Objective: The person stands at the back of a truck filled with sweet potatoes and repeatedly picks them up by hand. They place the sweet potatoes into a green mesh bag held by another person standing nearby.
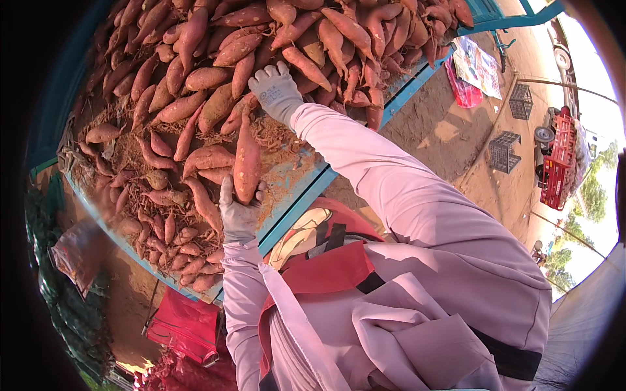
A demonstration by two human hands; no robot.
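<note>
A large sweet potato [247,161] rests upright in my left hand [241,213], which wears a pale grey work glove. The fingers wrap around its lower end. My right hand [277,92], gloved the same way, reaches onto a big heap of sweet potatoes [239,49], palm down with its fingers bent. Its palm side is hidden, so any grip there cannot be told. Just beyond it lies another long sweet potato [307,67]. Small sweet potatoes [168,227] are gathered in a separate pile left of my left hand, among loose roots and soil.
The heap lies on a blue metal truck bed [303,195] with a raised edge. On the dirt ground to the right are black plastic crates [505,151] and printed plastic bags [477,68]; farther off stands a red cargo tricycle [560,161]. A red bag [183,322] sits at the lower left.
</note>
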